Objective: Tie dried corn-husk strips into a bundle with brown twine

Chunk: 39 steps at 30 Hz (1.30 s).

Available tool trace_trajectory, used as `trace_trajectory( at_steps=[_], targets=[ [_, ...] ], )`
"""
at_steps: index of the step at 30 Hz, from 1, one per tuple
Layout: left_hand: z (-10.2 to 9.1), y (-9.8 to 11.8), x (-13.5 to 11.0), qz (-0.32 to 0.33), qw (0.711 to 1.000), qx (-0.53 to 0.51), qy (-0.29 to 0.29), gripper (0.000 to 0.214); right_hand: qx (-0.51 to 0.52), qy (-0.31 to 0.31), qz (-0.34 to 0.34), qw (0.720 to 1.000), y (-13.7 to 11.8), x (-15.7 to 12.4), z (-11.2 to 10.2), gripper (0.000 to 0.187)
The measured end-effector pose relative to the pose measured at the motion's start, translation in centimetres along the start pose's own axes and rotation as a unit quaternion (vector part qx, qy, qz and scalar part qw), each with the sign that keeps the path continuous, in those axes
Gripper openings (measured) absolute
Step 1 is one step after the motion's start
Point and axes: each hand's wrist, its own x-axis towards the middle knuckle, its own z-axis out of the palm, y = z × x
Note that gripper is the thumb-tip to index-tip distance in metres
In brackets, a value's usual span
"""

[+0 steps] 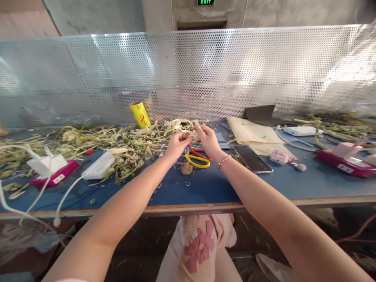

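Note:
My left hand (178, 144) and my right hand (206, 138) meet above the blue table, both with fingers closed. Between their fingertips is a small pale, dry piece of husk or leaf (196, 135); its exact kind is hard to make out. Scissors with yellow and red handles (198, 160) lie just below my hands, beside a small tangle of brown twine (187, 168). Dried plant stems and leaves (132, 145) are heaped to the left of my hands and behind them.
A yellow cardboard tube (140, 115) stands tilted at the back. Right of my hands lie a phone (253, 158), tan paper sheets (252, 131) and a pink earphone case (279, 157). Magenta power strips (54, 175) with cables sit on both sides. A perforated metal screen (164, 74) edges the back.

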Motion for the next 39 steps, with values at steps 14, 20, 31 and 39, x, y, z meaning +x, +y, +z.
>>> trace_trajectory(
  at_steps=[14,20,31,39],
  targets=[
    [0.9,1.3,-0.8,-0.067,0.995,-0.08,-0.008,0.033,-0.207,0.001,-0.113,0.972,-0.2,-0.2,-1.2,0.037],
    [0.7,1.1,-0.8,-0.062,0.995,-0.077,-0.018,0.029,-0.203,0.011,-0.107,0.973,-0.2,0.0,-1.3,0.031],
    [0.7,1.5,-0.8,-0.087,0.99,-0.06,-0.091,0.038,-0.102,0.095,-0.047,0.989,0.3,1.1,-1.7,0.035],
    [0.8,1.7,-1.1,-0.085,0.992,-0.057,-0.079,0.027,-0.085,0.107,-0.066,0.988,0.3,1.1,-1.6,0.03]
  ],
)
